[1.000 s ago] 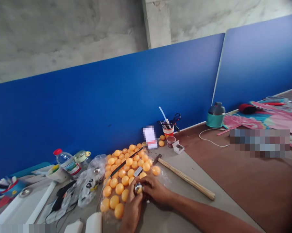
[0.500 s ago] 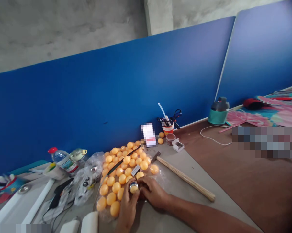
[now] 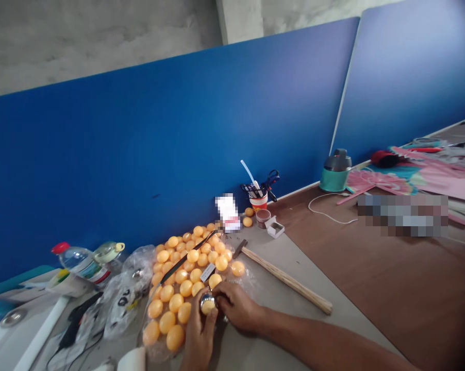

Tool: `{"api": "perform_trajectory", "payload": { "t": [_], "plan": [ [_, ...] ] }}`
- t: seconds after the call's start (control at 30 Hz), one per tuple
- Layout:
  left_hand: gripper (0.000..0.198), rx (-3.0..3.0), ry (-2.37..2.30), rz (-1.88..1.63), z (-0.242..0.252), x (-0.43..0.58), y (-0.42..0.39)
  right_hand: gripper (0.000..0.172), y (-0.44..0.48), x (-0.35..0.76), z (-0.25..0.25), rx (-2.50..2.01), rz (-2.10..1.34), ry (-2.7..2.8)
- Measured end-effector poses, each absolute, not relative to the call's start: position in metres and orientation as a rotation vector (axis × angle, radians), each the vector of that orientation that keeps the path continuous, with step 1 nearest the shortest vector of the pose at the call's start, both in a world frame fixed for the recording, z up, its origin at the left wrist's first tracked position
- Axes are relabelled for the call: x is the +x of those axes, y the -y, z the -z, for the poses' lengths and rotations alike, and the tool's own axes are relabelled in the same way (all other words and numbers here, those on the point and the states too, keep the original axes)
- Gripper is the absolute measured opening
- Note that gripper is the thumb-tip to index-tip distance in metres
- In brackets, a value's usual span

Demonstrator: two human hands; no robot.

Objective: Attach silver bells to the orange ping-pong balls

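Note:
My left hand [image 3: 200, 330] is closed round a small shiny silver ball [image 3: 208, 304] with a yellowish patch on its lower face. My right hand [image 3: 238, 309] is beside it, its curled fingertips pressed together against the ball's right side. Whatever those fingers pinch is hidden, though a tiny silvery bit shows below them. Just behind and left of both hands lie several orange ping-pong balls [image 3: 176, 303] in a clear plastic bag. A black strip [image 3: 186, 260] and a small grey label-like piece [image 3: 207, 272] rest on top of the bag.
To the right lies a hammer [image 3: 286, 278] with a wooden handle. Behind it stand a small open box [image 3: 275, 228], a round tub [image 3: 263, 218] and a cup of tools [image 3: 259, 201]. Bottles [image 3: 81, 263] and crumpled plastic bags [image 3: 124, 304] crowd the left. A blue partition [image 3: 139, 154] closes the back.
The view has turned slightly right, so everything sits further left in the picture. Both hands keep together at the silver ball, which shows a little more of its yellowish face.

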State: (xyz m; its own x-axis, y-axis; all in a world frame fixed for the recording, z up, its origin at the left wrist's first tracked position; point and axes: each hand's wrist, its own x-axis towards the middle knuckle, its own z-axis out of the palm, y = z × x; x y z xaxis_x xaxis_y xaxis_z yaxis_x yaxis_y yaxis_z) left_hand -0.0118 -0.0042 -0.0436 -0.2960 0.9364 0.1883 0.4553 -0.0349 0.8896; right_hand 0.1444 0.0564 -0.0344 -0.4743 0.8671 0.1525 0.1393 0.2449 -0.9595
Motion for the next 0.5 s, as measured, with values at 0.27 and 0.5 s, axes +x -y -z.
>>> {"api": "perform_trajectory", "payload": {
  "t": [0.27,0.5],
  "plan": [
    [0.075,1.295,-1.770,-1.294,0.035,-0.010,0.002,0.015,-0.052,0.144,0.035,-0.838,-1.350,1.751],
    [0.065,1.235,-1.648,-1.271,0.036,-0.015,0.000,0.015,-0.050,0.145,0.032,-0.865,-1.425,1.689]
  ]
}}
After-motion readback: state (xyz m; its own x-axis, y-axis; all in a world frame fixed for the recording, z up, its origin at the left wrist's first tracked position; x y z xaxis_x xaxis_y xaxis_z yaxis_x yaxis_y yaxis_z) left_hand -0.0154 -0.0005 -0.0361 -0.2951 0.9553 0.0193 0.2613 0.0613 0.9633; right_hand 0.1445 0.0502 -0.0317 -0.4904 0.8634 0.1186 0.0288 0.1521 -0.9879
